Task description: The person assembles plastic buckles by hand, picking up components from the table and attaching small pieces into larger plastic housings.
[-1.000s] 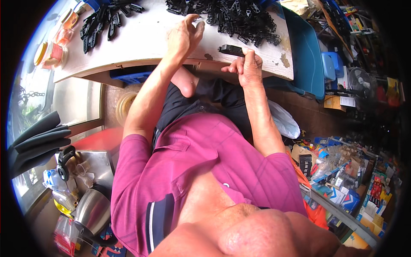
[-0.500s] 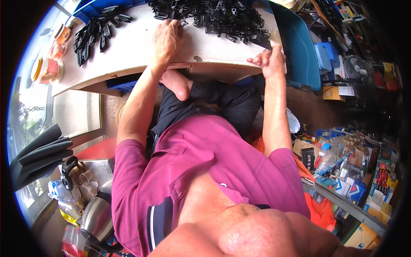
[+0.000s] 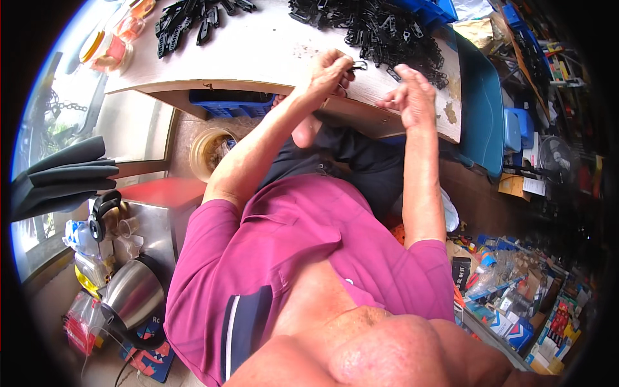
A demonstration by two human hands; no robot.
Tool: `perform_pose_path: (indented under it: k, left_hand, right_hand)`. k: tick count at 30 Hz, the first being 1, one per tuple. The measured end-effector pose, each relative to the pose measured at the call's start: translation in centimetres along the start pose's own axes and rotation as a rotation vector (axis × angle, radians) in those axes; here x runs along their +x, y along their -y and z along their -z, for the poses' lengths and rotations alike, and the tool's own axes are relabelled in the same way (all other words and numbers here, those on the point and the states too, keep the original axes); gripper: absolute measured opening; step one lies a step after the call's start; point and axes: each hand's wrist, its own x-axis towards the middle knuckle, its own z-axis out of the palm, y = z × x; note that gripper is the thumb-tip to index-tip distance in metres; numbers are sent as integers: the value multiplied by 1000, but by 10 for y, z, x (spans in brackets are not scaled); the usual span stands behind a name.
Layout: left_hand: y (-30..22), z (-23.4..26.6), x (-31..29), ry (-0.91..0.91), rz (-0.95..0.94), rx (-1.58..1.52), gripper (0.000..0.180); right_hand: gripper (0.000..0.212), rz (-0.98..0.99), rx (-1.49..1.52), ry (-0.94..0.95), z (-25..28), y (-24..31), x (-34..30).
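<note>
My left hand (image 3: 325,76) is closed in a pinch over the front of the light tabletop, holding a small black plastic clip (image 3: 359,65) that sticks out toward the right. Facing it, a short gap away, my right hand (image 3: 414,97) has its fingers apart, and I see nothing held in it. Just beyond both hands lies a large heap of black plastic clips (image 3: 380,35). A smaller group of longer black clips (image 3: 187,22) rests at the far left of the table. My left hand's lower fingers are partly hidden behind its wrist and thumb.
Lidded jars (image 3: 106,51) stand at the table's left end. A blue bin (image 3: 425,9) sits behind the heap, and a teal tub (image 3: 480,97) adjoins the table's right edge. Below are a blue crate (image 3: 229,106) and a round bucket (image 3: 205,155). A steel kettle (image 3: 135,293) stands lower left.
My left hand has come away from the edge of the heap, moving right toward my right hand with a clip in it. My right hand's fingers have spread. The whole view has shifted.
</note>
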Motion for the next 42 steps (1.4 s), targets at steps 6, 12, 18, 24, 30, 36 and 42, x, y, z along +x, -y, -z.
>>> perform_pose_path:
  k: [6,12,18,24,30,36,42]
  left_hand:
    - [0,-14,-7,5,-61,70,30]
    - [9,-13,-7,-84,-122,51,30]
    - [5,28,-8,-372,-596,681,26]
    - [-63,189,4,-1117,-456,1650,47]
    - [-61,236,11,-1022,-462,1768,33]
    - [-50,222,7,-874,-616,1595,29]
    - [-50,193,-11,-836,-643,1726,30]
  right_hand:
    - [25,2,-72,102,-25,-27,2]
    - [23,-51,-77,72,-38,-30,-6]
    - [20,-1,36,171,-39,-40,-6]
    - [19,-12,59,152,-44,-38,-8]
    - [21,-55,51,160,-43,-38,-8]
    - [15,-58,99,117,-48,-36,-11]
    - [14,-35,109,118,-47,-36,-10]
